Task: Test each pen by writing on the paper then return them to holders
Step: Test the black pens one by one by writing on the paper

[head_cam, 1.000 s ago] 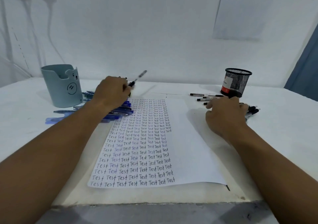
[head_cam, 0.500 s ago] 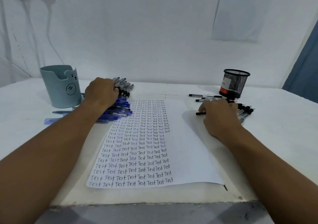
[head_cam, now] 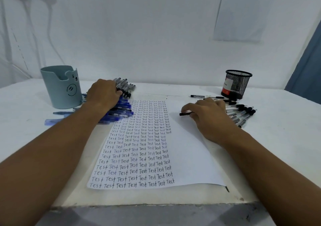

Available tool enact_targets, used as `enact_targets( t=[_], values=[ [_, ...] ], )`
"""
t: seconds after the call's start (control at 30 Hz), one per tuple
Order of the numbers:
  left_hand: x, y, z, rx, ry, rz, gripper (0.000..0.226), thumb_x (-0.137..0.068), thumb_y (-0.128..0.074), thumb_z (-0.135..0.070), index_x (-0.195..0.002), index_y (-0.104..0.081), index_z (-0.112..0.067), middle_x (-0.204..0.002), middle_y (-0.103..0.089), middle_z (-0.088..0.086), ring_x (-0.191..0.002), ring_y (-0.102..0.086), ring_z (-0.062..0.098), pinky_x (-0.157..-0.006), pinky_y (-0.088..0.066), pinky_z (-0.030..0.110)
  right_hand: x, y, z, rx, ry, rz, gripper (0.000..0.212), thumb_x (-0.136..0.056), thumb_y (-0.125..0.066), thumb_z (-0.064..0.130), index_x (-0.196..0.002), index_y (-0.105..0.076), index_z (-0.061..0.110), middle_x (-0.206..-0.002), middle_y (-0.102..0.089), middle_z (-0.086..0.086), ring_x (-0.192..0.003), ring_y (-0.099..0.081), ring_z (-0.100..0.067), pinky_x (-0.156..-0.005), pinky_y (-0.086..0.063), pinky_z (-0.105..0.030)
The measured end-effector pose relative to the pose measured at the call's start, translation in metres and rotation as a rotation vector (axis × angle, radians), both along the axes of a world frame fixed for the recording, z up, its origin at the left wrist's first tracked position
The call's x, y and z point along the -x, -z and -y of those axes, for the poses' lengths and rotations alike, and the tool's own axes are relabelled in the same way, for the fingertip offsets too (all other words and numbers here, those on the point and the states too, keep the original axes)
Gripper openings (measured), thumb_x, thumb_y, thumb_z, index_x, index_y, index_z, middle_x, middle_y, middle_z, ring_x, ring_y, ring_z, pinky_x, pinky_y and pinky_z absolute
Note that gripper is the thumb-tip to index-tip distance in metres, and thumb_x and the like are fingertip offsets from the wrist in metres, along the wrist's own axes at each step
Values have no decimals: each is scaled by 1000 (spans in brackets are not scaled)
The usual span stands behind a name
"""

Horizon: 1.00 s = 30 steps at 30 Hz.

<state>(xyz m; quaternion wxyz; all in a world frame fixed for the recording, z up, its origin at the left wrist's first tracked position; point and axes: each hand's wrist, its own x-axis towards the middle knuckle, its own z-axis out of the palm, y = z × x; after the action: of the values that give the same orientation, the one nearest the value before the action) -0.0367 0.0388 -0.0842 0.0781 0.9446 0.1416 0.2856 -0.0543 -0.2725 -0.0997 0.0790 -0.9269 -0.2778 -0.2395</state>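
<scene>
Head view: a blue bear-faced cup [head_cam: 61, 88] stands at left on the white counter [head_cam: 278, 138]. Beside it, the left hand [head_cam: 104, 93] curls its fingers on black-tipped pens [head_cam: 126, 87] above blue pens [head_cam: 121, 111]. Centre lies the "Test"-filled paper [head_cam: 187, 156]. The right hand [head_cam: 206, 116] pinches a black pen [head_cam: 185, 113] near a mesh holder [head_cam: 236, 84].

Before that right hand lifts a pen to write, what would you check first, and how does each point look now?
1. Right hand has a pen: ok, it pinches a black pen.
2. Pen cap off: cannot tell.
3. Blank space on paper: ok, the right part is unwritten.
4. Left hand off the writing area: ok, it rests on the pens beside the paper.
5. Mesh holder upright to take pens: ok.
6. Bear holder upright: ok.
</scene>
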Motion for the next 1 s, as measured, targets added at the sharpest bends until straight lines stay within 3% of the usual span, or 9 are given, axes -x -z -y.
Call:
enact_targets(
  t=[0.13, 0.23, 0.33, 0.5, 0.67, 0.8, 0.87, 0.93, 1.0],
  values=[
    [0, 1, 7, -17, 134, 93, 29, -95, -56, -32, -100, -65, -5, -96, -61, 16, -93, -56, 32, -76, -48, 42, -3, 3, -2, -104, -134, 107, 32, -100, -48, 19, -124, -61, 35, -97, -59, 2, -100, -53, -24, -84, -19, -31],
    [-1, 3, 14, 9, 347, 97, 27, -93, -58, -33, -107, -64, -10, -99, -57, 11, -101, -50, 28, -86, -46, 42, 0, -1, -7, -182, -237, 147, 34, -100, -46, 24, -132, -57, 32, -91, -49, 4, -77, -51, -21, -74, -39, -35],
    [0, 5, 21, -59, 560, 20, 22, -91, -61, -38, -101, -66, -20, -86, -56, -4, -93, -50, 20, -90, -41, 40, 8, -5, -11, -254, -233, 107, 40, -102, -36, 33, -141, -44, 36, -91, -46, 2, -71, -52, -25, -63, -48, -39],
    [9, 1, 37, -113, 756, -94, 18, -92, -61, -36, -98, -71, -23, -91, -65, -8, -92, -54, 11, -88, -40, 32, 13, -10, -11, -354, -257, 97, 48, -96, -31, 32, -141, -44, 38, -79, -48, 3, -71, -50, -18, -64, -41, -34],
    [9, -2, 42, -109, 819, -151, 19, -91, -63, -34, -102, -73, -22, -101, -71, -8, -98, -60, 9, -93, -44, 37, 17, -14, -13, -577, -253, 58, 29, -94, -51, 18, -120, -56, 29, -65, -52, 5, -60, -48, -10, -56, -34, -15],
    [8, -1, 41, -93, 826, -208, 23, -89, -62, -44, -104, -71, -30, -106, -69, -15, -100, -59, 3, -90, -48, 34, 20, -19, -14, -1064, -369, -223, 47, -96, -53, 7, -128, -47, 41, -72, -60, 6, -54, -49, -14, -52, -42, -25],
    [8, -1, 42, -86, 836, -221, 23, -88, -62, -47, -104, -71, -33, -107, -68, -18, -101, -57, 0, -91, -47, 31, 23, -22, -16, -1336, -452, -414, 36, -101, -50, 8, -129, -42, 29, -80, -70, -3, -62, -56, -19, -58, -50, -31],
    [8, 0, 43, -66, 856, -231, 23, -88, -62, -47, -104, -72, -34, -110, -67, -18, -104, -56, -2, -94, -44, 29, 25, -25, -16, -1343, -414, -443, 12, -103, -46, 18, -114, -51, 16, -81, -74, -4, -70, -61, -18, -69, -52, -35],
    [9, 0, 46, -71, 891, -231, 24, -88, -62, -48, -105, -72, -33, -112, -67, -17, -106, -56, -2, -98, -42, 27, 27, -23, -17, -1251, -331, -436, 21, -104, -42, 29, -95, -54, 14, -77, -74, -2, -65, -55, -13, -65, -45, -27]
  ],
)
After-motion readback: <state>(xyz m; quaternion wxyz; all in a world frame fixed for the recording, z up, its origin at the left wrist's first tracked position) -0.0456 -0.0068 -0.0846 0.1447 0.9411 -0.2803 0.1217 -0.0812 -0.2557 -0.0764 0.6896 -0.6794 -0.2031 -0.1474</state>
